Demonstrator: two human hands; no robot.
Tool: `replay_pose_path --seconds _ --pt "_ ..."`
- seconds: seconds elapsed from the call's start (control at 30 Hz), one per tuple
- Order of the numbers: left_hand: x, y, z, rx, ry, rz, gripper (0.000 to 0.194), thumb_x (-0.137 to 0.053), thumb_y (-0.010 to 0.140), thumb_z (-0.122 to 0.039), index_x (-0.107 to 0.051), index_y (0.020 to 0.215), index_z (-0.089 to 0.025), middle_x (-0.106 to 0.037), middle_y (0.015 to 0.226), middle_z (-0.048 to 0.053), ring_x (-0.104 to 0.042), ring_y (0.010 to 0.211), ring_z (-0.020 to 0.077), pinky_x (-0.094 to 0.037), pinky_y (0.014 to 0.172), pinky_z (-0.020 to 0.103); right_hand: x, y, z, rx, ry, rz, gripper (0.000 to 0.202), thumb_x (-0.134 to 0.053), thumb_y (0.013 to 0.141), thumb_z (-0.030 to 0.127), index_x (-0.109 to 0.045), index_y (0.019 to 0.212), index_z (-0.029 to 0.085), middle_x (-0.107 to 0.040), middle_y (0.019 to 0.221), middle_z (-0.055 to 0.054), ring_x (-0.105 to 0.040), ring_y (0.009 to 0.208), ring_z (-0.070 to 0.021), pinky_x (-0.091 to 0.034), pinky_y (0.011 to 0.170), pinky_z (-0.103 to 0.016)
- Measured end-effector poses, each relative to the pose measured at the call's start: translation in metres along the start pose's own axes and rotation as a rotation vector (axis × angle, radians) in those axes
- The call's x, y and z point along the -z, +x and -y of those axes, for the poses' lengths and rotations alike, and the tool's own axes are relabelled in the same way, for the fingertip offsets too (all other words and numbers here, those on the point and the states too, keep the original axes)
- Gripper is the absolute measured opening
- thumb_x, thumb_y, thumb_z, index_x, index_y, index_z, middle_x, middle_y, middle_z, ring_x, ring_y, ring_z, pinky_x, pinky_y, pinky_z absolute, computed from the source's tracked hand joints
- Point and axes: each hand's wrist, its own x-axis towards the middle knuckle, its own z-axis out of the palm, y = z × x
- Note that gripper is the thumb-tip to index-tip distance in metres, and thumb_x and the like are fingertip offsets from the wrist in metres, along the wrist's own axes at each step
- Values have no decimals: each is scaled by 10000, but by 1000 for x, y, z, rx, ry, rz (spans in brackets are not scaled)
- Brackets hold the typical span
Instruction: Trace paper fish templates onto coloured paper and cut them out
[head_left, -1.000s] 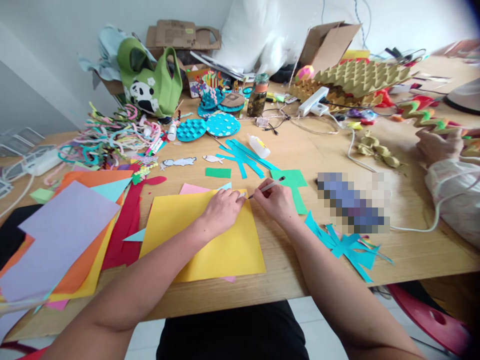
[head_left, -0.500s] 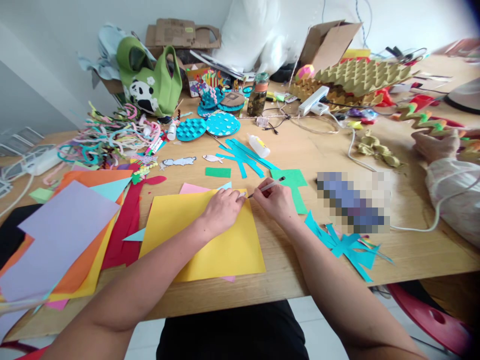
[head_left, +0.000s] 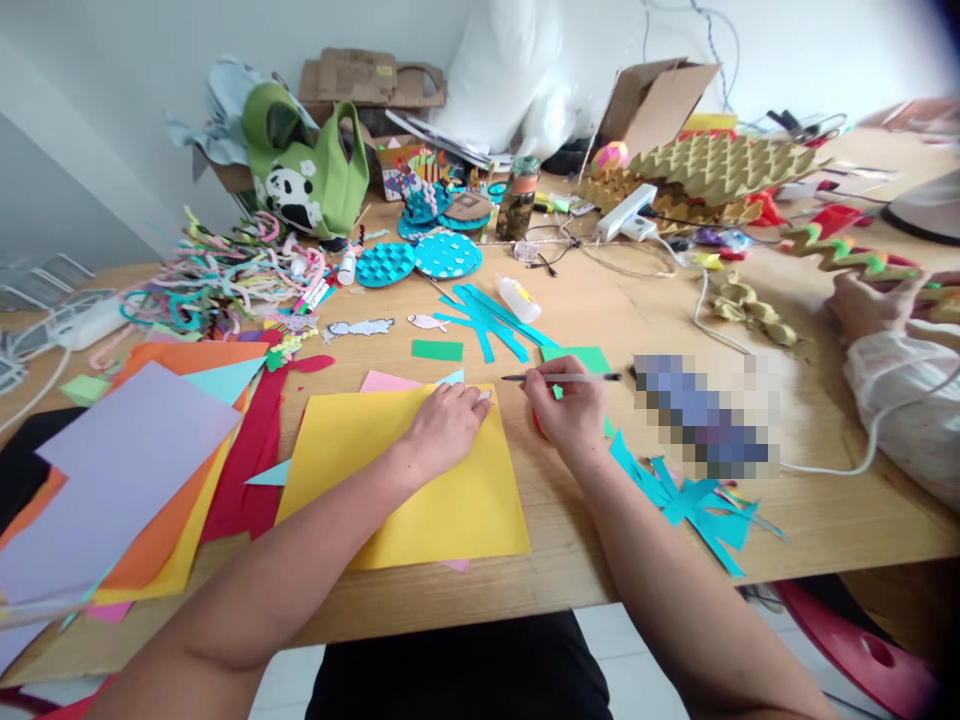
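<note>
Resting on the upper right part of a yellow sheet [head_left: 405, 500], my left hand [head_left: 448, 420] has its fingers closed on a small white piece [head_left: 486, 396] near the sheet's corner. My right hand [head_left: 568, 400] is just right of the sheet and grips a thin pen [head_left: 611, 377], held nearly level with its dark tip pointing left. Something red shows partly under my right hand. Green paper [head_left: 589, 358] lies behind that hand, and a green strip [head_left: 437, 349] lies beyond the yellow sheet.
Layered coloured papers [head_left: 142, 450] lie left. Blue strips [head_left: 491, 318], a glue bottle [head_left: 519, 299] and a fish cutout [head_left: 427, 321] lie ahead. More blue strips [head_left: 694, 500] sit beside my right forearm. Another person's hand [head_left: 874, 302] is at right, near a white cable [head_left: 825, 471].
My right hand has moved slightly right, away from the sheet's corner. The pen has swung from slanted to nearly level. The red thing under my right hand has come into view.
</note>
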Motion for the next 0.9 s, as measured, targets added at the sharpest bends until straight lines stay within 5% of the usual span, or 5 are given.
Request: replay_pose_path --seconds 0.2,0.4,0.6,0.73,0.9 --pt "1 -1 0 25 -34 -22 344 -458 868 -87 -612 1166 -165 -638 1061 98 -568 987 241 -447 872 385 0 2 -9 109 30 -50 131 -532 865 328 -583 841 209 -650 734 -19 -619 660 -159 -495 621 -276" --pt "3 -6 2 84 -125 -72 375 -454 836 -45 -617 1152 -162 -650 993 81 -593 973 219 -477 882 359 7 10 -19 468 -349 349 251 -446 889 148 -646 1032 200 -674 953 -85 -604 912 -226 -470 789 -338" --pt "7 -16 12 76 -303 -96 407 -459 767 9 -649 1090 -151 -688 1057 65 -611 1034 177 -465 959 303 15 11 -14 510 -655 564 509 -473 725 -9 -610 1182 166 -666 1089 -113 -502 1066 -292 -402 851 -396" --pt "15 -30 18 78 -301 -149 467 -459 736 22 -651 1119 -164 -683 1124 49 -587 1100 165 -420 1038 303 16 10 -17 518 -688 573 467 -477 728 -9 -653 1115 183 -668 1065 -111 -500 1056 -291 -401 844 -408" --pt "29 -55 19 167 -323 -190 485 -455 708 23 -666 1094 -182 -687 1090 47 -583 1087 191 -438 1022 345 8 9 -20 488 -479 401 333 -447 872 86 -647 1124 172 -661 1038 -112 -509 1008 -275 -440 834 -404"
